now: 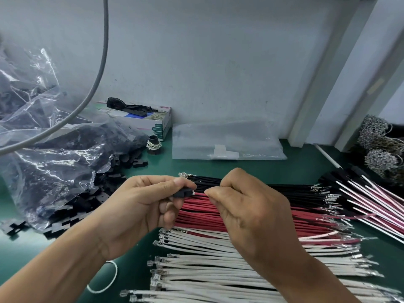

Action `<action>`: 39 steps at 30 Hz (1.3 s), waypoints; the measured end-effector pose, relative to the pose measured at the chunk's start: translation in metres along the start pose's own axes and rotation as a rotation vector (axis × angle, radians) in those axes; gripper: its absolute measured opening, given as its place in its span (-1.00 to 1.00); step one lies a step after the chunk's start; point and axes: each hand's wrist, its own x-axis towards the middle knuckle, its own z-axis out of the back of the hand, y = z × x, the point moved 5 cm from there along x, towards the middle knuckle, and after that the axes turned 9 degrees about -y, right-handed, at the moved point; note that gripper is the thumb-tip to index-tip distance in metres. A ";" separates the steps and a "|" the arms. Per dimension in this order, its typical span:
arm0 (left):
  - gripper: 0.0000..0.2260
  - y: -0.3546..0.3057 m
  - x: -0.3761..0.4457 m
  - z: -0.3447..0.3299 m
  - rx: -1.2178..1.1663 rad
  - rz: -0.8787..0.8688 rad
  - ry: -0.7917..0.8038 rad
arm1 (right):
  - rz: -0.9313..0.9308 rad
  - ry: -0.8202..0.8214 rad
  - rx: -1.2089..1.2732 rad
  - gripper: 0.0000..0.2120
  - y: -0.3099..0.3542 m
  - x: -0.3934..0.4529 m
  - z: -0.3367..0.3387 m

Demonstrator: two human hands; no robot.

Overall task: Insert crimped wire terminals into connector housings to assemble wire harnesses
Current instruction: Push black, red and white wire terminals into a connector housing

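At my far left a clear plastic bag (43, 136) is slumping on the green mat (306, 165), spilling loose black connector housings (91, 200) toward me. Behind it a tissue box (153, 121) is sitting against the wall, a black roll with rubber bands (154, 145) just beside it, and a white rubber band (109, 278) is lying near my left forearm.

My left hand (140, 206) is pinching one black housing (183, 192) between thumb and forefinger, the other fingers curling under it. Its open end is facing my right hand (247, 206) — thumb and forefinger are closing together just beside the housing, seemingly on a wire end, though I cannot tell which wire it is.

Under both hands the wires are lying in rows — black wires (284, 191) farthest, red wires (306, 217) in the middle, white wires (218, 272) nearest me. A flat clear bag (227, 141) is lying beyond them. Farther right, finished harnesses (371, 193) are piling up at the mat's edge.
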 end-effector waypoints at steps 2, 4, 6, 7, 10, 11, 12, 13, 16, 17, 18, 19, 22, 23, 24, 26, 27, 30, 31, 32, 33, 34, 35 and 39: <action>-0.62 -0.002 -0.001 -0.005 0.010 -0.026 -0.018 | -0.034 0.003 0.013 -0.97 -0.001 0.000 -0.001; -0.67 -0.007 -0.002 -0.008 0.127 -0.141 -0.071 | -0.096 0.004 0.039 -0.91 -0.005 0.001 -0.001; -0.70 -0.014 -0.006 -0.010 0.303 -0.292 -0.125 | -0.174 0.019 0.090 -0.88 -0.010 0.000 -0.002; -0.71 -0.017 -0.008 -0.010 0.361 -0.344 -0.134 | -0.206 0.032 0.120 -0.88 -0.012 0.000 -0.002; -0.74 -0.019 -0.010 -0.009 0.433 -0.373 -0.114 | -0.245 0.066 0.160 -0.89 -0.014 -0.002 -0.002; -0.74 -0.019 -0.010 -0.009 0.447 -0.366 -0.103 | -0.255 0.075 0.167 -0.90 -0.015 -0.003 -0.002; -0.75 -0.019 -0.011 -0.010 0.461 -0.366 -0.094 | -0.262 0.082 0.171 -0.90 -0.015 -0.003 -0.003; -0.77 -0.018 -0.011 -0.011 0.472 -0.368 -0.090 | -0.262 0.083 0.172 -0.90 -0.015 -0.003 -0.003; -0.81 -0.014 -0.010 -0.011 0.473 -0.361 -0.100 | -0.258 0.077 0.182 -0.87 -0.013 -0.003 -0.005; -0.81 -0.013 -0.010 -0.011 0.469 -0.359 -0.101 | -0.259 0.077 0.193 -0.87 -0.012 -0.003 -0.006; -0.81 -0.012 -0.010 -0.011 0.462 -0.360 -0.099 | -0.258 0.076 0.204 -0.87 -0.010 -0.003 -0.006; -0.81 -0.012 -0.010 -0.011 0.449 -0.362 -0.094 | -0.255 0.072 0.211 -0.87 -0.009 -0.003 -0.006; -0.81 -0.013 -0.010 -0.011 0.427 -0.365 -0.079 | -0.238 0.068 0.225 -0.88 -0.005 -0.002 -0.006; -0.80 -0.013 -0.010 -0.011 0.438 -0.369 -0.075 | -0.230 0.076 0.228 -0.88 -0.006 -0.001 -0.005; -0.80 -0.014 -0.009 -0.011 0.450 -0.374 -0.074 | -0.221 0.092 0.221 -0.88 -0.008 0.000 -0.003; -0.80 -0.014 -0.010 -0.010 0.461 -0.379 -0.087 | -0.223 0.131 0.187 -0.85 -0.014 0.002 0.000; -0.79 -0.015 -0.010 -0.010 0.463 -0.383 -0.091 | -0.230 0.143 0.168 -0.84 -0.017 0.003 0.003; -0.80 -0.013 -0.010 -0.013 0.489 -0.400 -0.072 | -0.160 0.109 0.028 -0.87 -0.015 0.006 0.013; -0.80 -0.013 -0.010 -0.013 0.482 -0.409 -0.076 | -0.128 0.088 -0.004 -0.90 -0.010 0.007 0.016; -0.80 -0.013 -0.009 -0.011 0.474 -0.418 -0.092 | -0.113 0.083 -0.003 -0.93 -0.005 0.008 0.017; -0.81 -0.014 -0.008 -0.008 0.472 -0.428 -0.121 | -0.105 0.105 0.028 -0.94 0.001 0.007 0.016; -0.81 -0.015 -0.008 -0.005 0.479 -0.438 -0.150 | -0.107 0.170 0.064 -0.93 0.006 0.006 0.012; -0.83 -0.015 -0.007 -0.003 0.492 -0.446 -0.170 | -0.118 0.271 0.082 -0.90 0.011 0.002 0.004; -0.84 -0.016 -0.003 0.002 0.503 -0.453 -0.191 | -0.200 0.545 0.104 -0.74 0.017 -0.017 -0.019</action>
